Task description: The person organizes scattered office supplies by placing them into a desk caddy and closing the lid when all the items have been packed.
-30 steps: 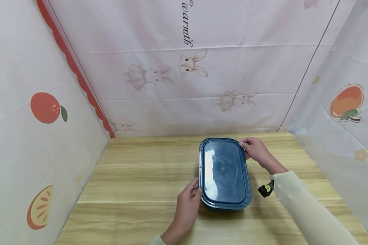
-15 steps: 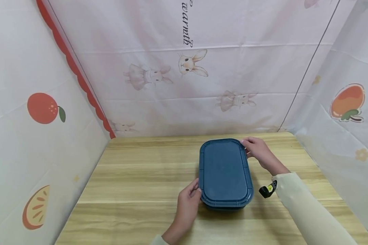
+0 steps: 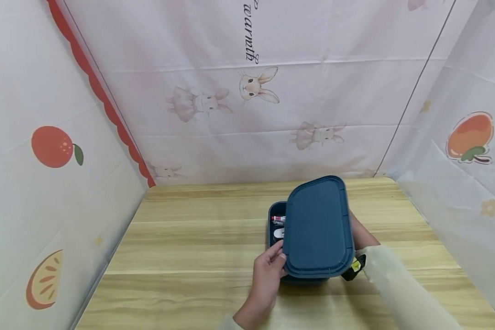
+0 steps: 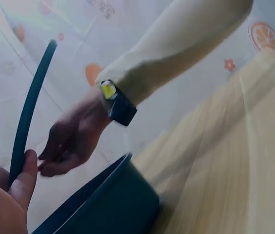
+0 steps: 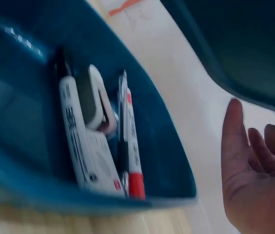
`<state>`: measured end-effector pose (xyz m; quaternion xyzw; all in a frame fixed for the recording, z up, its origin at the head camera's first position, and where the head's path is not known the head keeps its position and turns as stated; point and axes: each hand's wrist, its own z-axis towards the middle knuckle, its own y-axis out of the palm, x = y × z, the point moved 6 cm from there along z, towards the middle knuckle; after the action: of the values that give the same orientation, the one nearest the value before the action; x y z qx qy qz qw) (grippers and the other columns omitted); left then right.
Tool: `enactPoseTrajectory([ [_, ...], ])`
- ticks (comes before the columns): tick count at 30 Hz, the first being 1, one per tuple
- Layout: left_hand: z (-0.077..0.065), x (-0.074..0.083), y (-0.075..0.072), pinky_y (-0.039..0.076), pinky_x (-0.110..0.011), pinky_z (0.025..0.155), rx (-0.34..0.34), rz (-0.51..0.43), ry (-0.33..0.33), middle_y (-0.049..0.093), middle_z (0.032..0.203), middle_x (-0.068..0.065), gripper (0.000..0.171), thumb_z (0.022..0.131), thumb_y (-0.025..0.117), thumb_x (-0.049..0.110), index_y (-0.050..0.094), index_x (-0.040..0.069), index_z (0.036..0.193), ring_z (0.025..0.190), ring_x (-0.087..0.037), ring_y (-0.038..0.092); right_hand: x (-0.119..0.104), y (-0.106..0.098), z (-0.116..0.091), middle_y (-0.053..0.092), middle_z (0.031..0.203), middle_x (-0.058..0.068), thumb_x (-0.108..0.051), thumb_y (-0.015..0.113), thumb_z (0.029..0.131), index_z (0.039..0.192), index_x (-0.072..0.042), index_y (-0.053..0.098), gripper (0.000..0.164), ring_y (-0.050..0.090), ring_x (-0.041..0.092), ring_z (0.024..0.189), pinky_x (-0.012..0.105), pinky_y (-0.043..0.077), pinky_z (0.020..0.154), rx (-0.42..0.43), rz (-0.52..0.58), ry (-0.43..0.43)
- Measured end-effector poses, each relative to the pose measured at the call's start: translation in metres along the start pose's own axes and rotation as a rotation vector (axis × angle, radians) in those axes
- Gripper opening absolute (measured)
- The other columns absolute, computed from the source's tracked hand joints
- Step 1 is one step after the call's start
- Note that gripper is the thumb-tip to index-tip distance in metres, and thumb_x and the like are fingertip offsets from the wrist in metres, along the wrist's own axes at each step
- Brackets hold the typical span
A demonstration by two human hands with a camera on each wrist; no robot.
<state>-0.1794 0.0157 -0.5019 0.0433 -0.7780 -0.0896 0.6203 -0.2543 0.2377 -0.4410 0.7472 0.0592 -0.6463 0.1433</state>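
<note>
A dark blue lid is raised and tilted off a matching blue box on the table. My left hand pinches the lid's left edge between thumb and fingers. In the head view the lid hides most of my right hand; the right wrist view has that hand beneath the lid, one straight fingertip at its rim and the other fingers bent. Inside the box lie a black-capped marker, a red-capped marker, a slim pen, a white-and-grey object and a small white packet.
The box stands on a wood-grain table. Printed cloth hangs behind and along both sides. A small black device is strapped at the right sleeve's cuff.
The lid has come off the box, lifting and shifting right, and the box's contents now show. My left hand has moved right with it; my right hand has gone behind the lid.
</note>
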Motion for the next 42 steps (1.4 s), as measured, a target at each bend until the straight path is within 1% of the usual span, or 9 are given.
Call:
enactPoseTrajectory([
  [4, -0.001, -0.004, 0.018, 0.059, -0.033, 0.086, -0.054, -0.116, -0.035, 0.069, 0.126, -0.008, 0.037, 0.101, 0.054, 0.004, 0.062, 0.009, 0.137, 0.108, -0.015, 0.067, -0.018, 0.039, -0.028, 0.059, 0.140, -0.009, -0.046, 0.036, 0.108, 0.151, -0.032, 0.044, 0.046, 0.061, 0.005, 0.119, 0.029, 0.050, 0.102, -0.371, 0.368, -0.052],
  [7, -0.003, -0.006, 0.028, 0.058, -0.033, 0.087, -0.083, -0.195, -0.045, 0.069, 0.127, -0.010, 0.037, 0.101, 0.053, 0.002, 0.061, 0.005, 0.137, 0.109, -0.016, 0.068, -0.026, 0.050, -0.023, 0.061, 0.139, -0.004, -0.034, 0.021, 0.113, 0.149, -0.025, 0.047, 0.045, 0.059, 0.012, 0.127, 0.034, 0.049, 0.105, -0.530, 0.335, -0.198],
  [9, -0.004, -0.006, 0.032, 0.058, -0.033, 0.088, -0.097, -0.231, -0.044, 0.069, 0.127, -0.013, 0.037, 0.101, 0.052, 0.000, 0.060, 0.003, 0.137, 0.110, -0.017, 0.068, -0.021, 0.042, -0.005, 0.061, 0.138, -0.005, -0.036, 0.029, 0.112, 0.146, -0.024, 0.047, 0.040, 0.059, 0.011, 0.127, 0.034, 0.049, 0.105, -0.438, 0.216, -0.251],
  [11, -0.004, -0.008, 0.034, 0.058, -0.034, 0.089, -0.102, -0.260, -0.056, 0.069, 0.127, -0.014, 0.037, 0.101, 0.051, 0.000, 0.061, 0.003, 0.136, 0.110, -0.018, 0.069, -0.008, 0.027, 0.018, 0.062, 0.135, -0.002, -0.040, 0.043, 0.109, 0.142, -0.024, 0.048, 0.037, 0.061, 0.013, 0.123, 0.033, 0.050, 0.102, -0.268, 0.114, -0.211],
  [14, -0.004, -0.011, 0.035, 0.058, -0.035, 0.089, -0.097, -0.281, -0.089, 0.069, 0.128, -0.012, 0.037, 0.101, 0.051, -0.002, 0.064, 0.006, 0.134, 0.109, -0.017, 0.068, 0.017, 0.006, 0.044, 0.062, 0.132, 0.008, -0.050, 0.058, 0.100, 0.138, -0.022, 0.051, 0.048, 0.064, 0.020, 0.115, 0.037, 0.053, 0.098, -0.016, 0.148, -0.027],
  [17, -0.004, -0.015, 0.033, 0.058, -0.033, 0.087, -0.080, -0.283, -0.127, 0.070, 0.127, -0.009, 0.037, 0.099, 0.052, -0.002, 0.066, 0.010, 0.132, 0.107, -0.014, 0.067, 0.031, -0.002, 0.054, 0.059, 0.130, 0.011, -0.043, 0.059, 0.101, 0.142, -0.018, 0.047, 0.049, 0.063, 0.020, 0.110, 0.035, 0.053, 0.095, 0.078, 0.163, 0.038],
  [26, -0.010, -0.017, 0.039, 0.058, -0.026, 0.074, -0.163, -0.367, -0.154, 0.074, 0.112, -0.010, 0.037, 0.098, 0.055, -0.001, 0.066, 0.009, 0.132, 0.073, -0.011, 0.068, 0.029, 0.007, 0.050, 0.070, 0.099, 0.001, -0.027, 0.040, 0.110, 0.116, -0.014, 0.061, 0.026, 0.069, 0.012, 0.088, 0.024, 0.059, 0.076, 0.016, 0.449, -0.031],
  [36, -0.014, -0.027, 0.037, 0.055, -0.029, 0.075, -0.216, -0.374, -0.223, 0.073, 0.109, -0.007, 0.038, 0.102, 0.043, 0.011, 0.062, 0.005, 0.134, 0.079, -0.015, 0.066, 0.021, 0.015, 0.044, 0.071, 0.088, -0.001, -0.023, 0.043, 0.109, 0.093, -0.013, 0.066, 0.029, 0.067, 0.012, 0.078, 0.025, 0.055, 0.070, -0.115, 0.498, -0.109],
  [42, -0.015, -0.027, 0.038, 0.054, -0.028, 0.073, -0.222, -0.352, -0.222, 0.073, 0.109, -0.007, 0.036, 0.102, 0.047, 0.018, 0.064, 0.006, 0.132, 0.078, -0.014, 0.066, 0.016, 0.013, 0.042, 0.069, 0.083, -0.001, -0.020, 0.043, 0.108, 0.085, -0.010, 0.063, 0.033, 0.066, 0.011, 0.077, 0.025, 0.056, 0.073, -0.067, 0.538, -0.094],
])
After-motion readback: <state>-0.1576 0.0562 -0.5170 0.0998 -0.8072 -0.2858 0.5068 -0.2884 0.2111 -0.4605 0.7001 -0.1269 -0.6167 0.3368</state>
